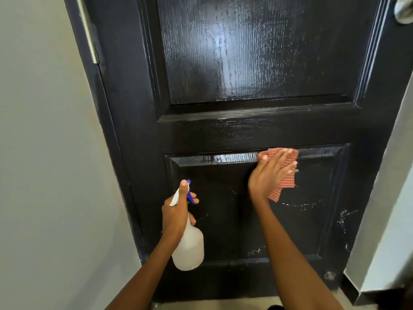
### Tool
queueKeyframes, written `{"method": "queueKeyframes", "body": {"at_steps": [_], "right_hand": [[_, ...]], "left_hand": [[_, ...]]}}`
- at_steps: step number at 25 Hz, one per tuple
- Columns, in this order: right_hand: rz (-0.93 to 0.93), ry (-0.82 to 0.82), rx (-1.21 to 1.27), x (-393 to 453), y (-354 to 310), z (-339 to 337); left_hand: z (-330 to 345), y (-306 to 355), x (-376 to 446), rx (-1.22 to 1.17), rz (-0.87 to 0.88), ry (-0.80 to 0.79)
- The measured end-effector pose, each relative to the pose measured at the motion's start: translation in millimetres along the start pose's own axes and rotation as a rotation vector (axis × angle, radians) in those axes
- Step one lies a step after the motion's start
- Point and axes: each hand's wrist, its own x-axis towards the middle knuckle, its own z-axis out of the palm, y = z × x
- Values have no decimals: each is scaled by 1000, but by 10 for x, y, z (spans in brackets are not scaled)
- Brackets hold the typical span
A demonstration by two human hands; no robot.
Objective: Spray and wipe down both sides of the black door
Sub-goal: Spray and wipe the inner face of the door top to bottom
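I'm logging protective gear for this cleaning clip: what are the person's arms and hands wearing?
Nothing visible. The left hand and right hand are bare, with no gloves, rings or watch in view. Both forearms are uncovered to the frame's bottom edge, no sleeves showing. Fingernails are short and unpainted.

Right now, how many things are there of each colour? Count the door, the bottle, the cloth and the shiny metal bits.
Black: 1, the door
White: 1, the spray bottle, with a blue trigger
Red checked: 1, the cloth
Silver: 2, the hinge and the handle
Total: 5
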Motion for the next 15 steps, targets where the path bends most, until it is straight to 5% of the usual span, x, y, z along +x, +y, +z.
{"method": "queueKeyframes", "body": {"at_steps": [3,10,15], "right_hand": [[-92,-64,11,-517,-446,417],[-955,-397,-251,-1370,-743,997],[-1077,-455,-298,-1185,-691,870]], "left_hand": [[-215,24,41,-18,-8,63],[-645,-52,24,3,-30,195],[-545,-45,38,-3,-29,170]]}}
